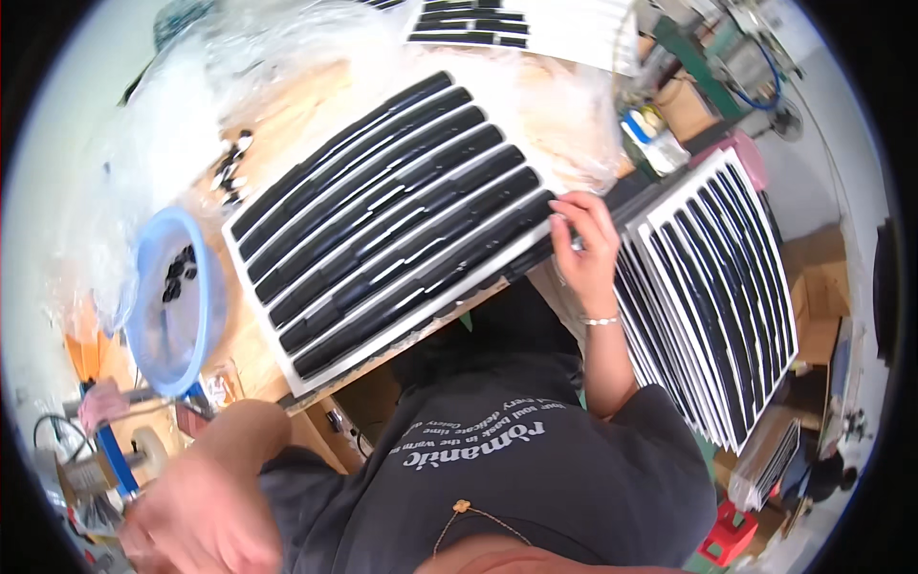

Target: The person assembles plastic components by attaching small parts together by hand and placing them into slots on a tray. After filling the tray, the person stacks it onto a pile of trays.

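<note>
The white rectangular tray of long black moulded bars (387,225) lies centre on the wooden bench (287,105). It likely handles light, thin and flexible; support it at opposite edges. The right hand (583,244) pinches its right near corner. The left hand (196,517), near left, is blurred; its grip cannot be told.

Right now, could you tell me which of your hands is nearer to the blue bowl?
Left. The left hand is blurred at the lower left, just below the blue bowl. The right hand is far across, fingers on the right corner of the white tray.
</note>
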Demonstrator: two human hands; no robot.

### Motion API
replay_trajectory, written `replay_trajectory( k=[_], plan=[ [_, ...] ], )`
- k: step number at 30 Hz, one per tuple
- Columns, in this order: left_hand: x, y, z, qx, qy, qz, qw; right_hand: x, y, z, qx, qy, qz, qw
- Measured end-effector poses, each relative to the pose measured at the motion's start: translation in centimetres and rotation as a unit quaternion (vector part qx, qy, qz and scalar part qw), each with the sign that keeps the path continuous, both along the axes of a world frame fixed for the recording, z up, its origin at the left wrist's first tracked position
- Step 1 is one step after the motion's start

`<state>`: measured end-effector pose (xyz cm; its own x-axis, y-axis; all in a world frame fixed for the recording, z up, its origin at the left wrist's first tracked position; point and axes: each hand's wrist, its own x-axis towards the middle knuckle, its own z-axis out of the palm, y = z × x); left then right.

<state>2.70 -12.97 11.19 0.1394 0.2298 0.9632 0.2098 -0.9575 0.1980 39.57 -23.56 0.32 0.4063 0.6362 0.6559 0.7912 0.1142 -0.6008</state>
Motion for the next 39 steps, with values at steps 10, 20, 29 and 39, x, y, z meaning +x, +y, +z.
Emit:
replay_trajectory(
  k=[10,20,29,39],
  plan=[
    [9.4,16.2,-13.8,-0.174,0.567,0.139,0.793,0.5,-3.4,-3.3,-0.017,0.039,-0.006,0.999],
    [8.7,16.3,-16.8,-0.195,0.568,0.138,0.787,1.4,-3.8,-4.0,-0.020,0.074,0.008,0.997],
    [7.4,15.5,-15.0,-0.242,0.426,0.078,0.868,1.0,-3.1,-4.4,0.012,0.086,0.037,0.996],
    [10.6,-0.7,-12.7,-0.077,0.538,-0.085,0.835,2.1,-4.6,-6.8,-0.007,0.138,0.006,0.990]
  ],
)
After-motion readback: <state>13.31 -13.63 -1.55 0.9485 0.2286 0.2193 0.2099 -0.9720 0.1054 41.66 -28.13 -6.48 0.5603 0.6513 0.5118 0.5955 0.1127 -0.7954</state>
